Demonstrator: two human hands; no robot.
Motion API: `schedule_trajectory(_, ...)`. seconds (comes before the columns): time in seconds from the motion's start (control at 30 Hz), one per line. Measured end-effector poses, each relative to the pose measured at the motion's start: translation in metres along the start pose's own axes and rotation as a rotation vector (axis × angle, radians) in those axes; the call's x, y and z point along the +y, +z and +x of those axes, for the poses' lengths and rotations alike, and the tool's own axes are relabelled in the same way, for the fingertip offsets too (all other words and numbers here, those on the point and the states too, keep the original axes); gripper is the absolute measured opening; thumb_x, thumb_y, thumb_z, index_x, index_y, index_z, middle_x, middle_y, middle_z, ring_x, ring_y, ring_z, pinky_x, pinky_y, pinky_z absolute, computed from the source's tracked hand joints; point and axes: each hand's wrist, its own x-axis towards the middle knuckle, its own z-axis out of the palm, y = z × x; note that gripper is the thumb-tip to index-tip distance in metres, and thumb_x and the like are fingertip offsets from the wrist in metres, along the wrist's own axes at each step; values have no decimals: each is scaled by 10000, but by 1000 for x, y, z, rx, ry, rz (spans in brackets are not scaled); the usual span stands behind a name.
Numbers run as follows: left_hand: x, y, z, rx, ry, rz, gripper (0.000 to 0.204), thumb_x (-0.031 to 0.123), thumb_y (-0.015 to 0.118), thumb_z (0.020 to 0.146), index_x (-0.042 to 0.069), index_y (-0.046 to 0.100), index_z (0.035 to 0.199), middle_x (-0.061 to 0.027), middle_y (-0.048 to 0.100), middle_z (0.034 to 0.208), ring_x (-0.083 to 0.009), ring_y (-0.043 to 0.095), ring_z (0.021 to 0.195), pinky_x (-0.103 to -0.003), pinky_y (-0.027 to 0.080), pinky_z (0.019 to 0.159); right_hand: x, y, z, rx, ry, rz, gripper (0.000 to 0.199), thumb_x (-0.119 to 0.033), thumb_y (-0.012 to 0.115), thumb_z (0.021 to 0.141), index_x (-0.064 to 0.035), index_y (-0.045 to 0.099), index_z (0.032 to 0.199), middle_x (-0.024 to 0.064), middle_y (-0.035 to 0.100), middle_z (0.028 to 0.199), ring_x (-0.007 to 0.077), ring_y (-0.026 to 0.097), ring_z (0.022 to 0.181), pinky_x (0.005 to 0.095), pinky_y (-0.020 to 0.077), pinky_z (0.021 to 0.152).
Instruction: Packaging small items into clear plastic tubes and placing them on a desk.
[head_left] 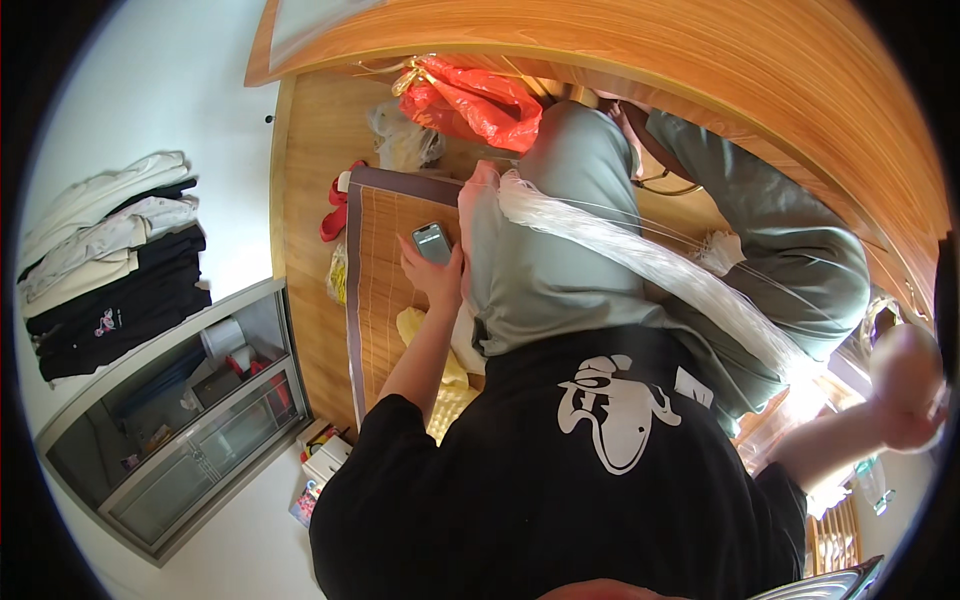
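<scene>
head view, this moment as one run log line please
left hand: holding phone | right hand: far right, blurred | white strands: across legs | red bag: upper middle

Wears a black T-shirt [510,520] with loose short sleeves [372,445], leaving the forearms [420,365] bare; displays across the front a large white cartoon print [622,440] with black lines and, nearby, a small white patch [692,387]. Includes softly creased grey-green trousers [565,262].

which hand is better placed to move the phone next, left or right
Left, probably: the left hand has the phone between thumb and fingers, while the right hand, blurred, is far out to the right.
</scene>
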Motion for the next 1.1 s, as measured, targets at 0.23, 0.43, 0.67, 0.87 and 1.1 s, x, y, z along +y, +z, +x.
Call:
schedule_trajectory(0.23, 211, -54, -11, -400, 1002, -554, 513, 237, 799, 704, 78, 604, 1152, -133, 497, 1250, -309, 459, 1154, -441, 304, 1036, 115, 87, -36, -102, 684, -393, 737, -67, 585, 732, 24, 317, 1413, -71, 410, 562, 33, 356, 497, 199, 253, 486)
schedule_trajectory(0.43, 260, -46, -58, -552, 1120, -724, 315, 273, 851, 572, 190, 729, 851, -25, 592, 1155, -251, 480, 1062, -385, 352, 939, 154, 132, -47, 16, 709, -40, 804, -76, 560, 785, -5, 165, 1482, -39, 516, 654, 16, 436, 573, 143, 295, 546)
schedule_trajectory(0.67, 254, -34, -64, -595, 939, -818, 168, 134, 812, 631, 198, 724, 758, 16, 615, 1074, -233, 509, 1035, -386, 336, 919, 161, 119, -46, -59, 757, 117, 737, -39, 539, 844, -28, 162, 1477, 29, 562, 816, 64, 476, 676, 180, 349, 615)
schedule_trajectory(0.87, 251, -26, -59, -935, 364, -1180, 119, -19, 711, 792, 58, 709, 883, -66, 583, 1034, -186, 525, 1030, -326, 414, 899, 161, 108, -44, -8, 819, 13, 527, -84, 532, 836, -29, 374, 1335, -23, 466, 761, 48, 380, 652, 186, 270, 565)
schedule_trajectory(1.1, 259, -29, -56, -1280, -82, -1441, 155, 154, 444, 1004, 51, 540, 939, -34, 563, 857, -101, 511, 795, -249, 408, 734, 172, 102, -51, 14, 1010, 16, 169, -182, 529, 965, -57, 599, 874, -73, 382, 609, 33, 284, 511, 215, 198, 476)
